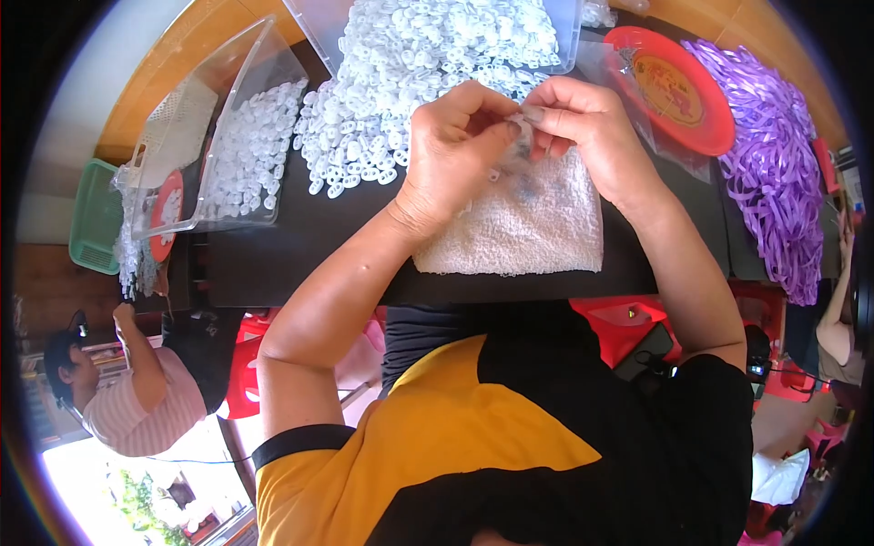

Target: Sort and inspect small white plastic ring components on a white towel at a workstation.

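Observation:
My left hand (451, 150) and my right hand (592, 127) meet above a white towel (519, 232) on the dark table. Thumb and fingers of both are pinched together on a small whitish, see-through plastic piece (521, 144). Fingers cover much of it, and its exact kind is blurred. Just beyond my hands spreads a big heap of small white oval plastic pieces with holes (428, 64), spilling out of a clear bin (569, 36).
At the left stands a second clear bin (187, 223) with more white pieces, near a green basket (91, 218). A red plate (719, 132) and a pile of purple ribbons (774, 173) lie at the right. One person (146, 391) sits at far left; another's arm shows at far right.

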Demonstrator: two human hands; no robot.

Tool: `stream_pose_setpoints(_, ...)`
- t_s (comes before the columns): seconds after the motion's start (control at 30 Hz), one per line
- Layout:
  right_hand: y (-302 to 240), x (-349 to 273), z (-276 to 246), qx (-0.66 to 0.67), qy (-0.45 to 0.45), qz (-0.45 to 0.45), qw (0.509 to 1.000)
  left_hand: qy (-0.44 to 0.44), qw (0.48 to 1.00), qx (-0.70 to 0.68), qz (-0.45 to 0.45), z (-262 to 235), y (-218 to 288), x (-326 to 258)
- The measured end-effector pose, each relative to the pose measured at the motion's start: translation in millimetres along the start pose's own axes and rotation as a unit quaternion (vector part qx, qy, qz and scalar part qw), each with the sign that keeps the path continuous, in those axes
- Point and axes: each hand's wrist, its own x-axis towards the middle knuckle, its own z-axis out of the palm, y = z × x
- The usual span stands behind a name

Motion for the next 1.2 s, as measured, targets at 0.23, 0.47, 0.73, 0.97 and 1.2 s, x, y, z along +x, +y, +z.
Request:
stream_pose_setpoints(0.23, -2.3, -0.3, 7.2, 0.006, -0.009, 0.012, 1.0, 0.004, 0.989, -0.107, -0.097, -7.9, -3.3, 5.4)
stream_pose_setpoints(0.47, -4.9, -1.2, 14.0, 0.011, 0.019, 0.022, 1.0, 0.027, 0.998, -0.044, -0.033, -0.1, -0.7, -3.0)
stream_pose_setpoints(0.73, -5.1, -1.0, 8.6, 0.006, 0.016, 0.011, 1.0, 0.013, 0.989, -0.117, -0.091, -3.2, 2.4, 1.3)
stream_pose_setpoints(0.97, -4.3, -1.9, 10.2, 0.013, 0.018, 0.004, 1.0, 0.032, 0.991, -0.108, -0.075, -0.9, -2.0, -0.1)
stream_pose_setpoints(1.2, -2.5, 0.2, 6.4, -0.034, 0.003, -0.009, 0.999, -0.017, 0.994, -0.028, -0.107, -6.4, 5.2, 3.1)
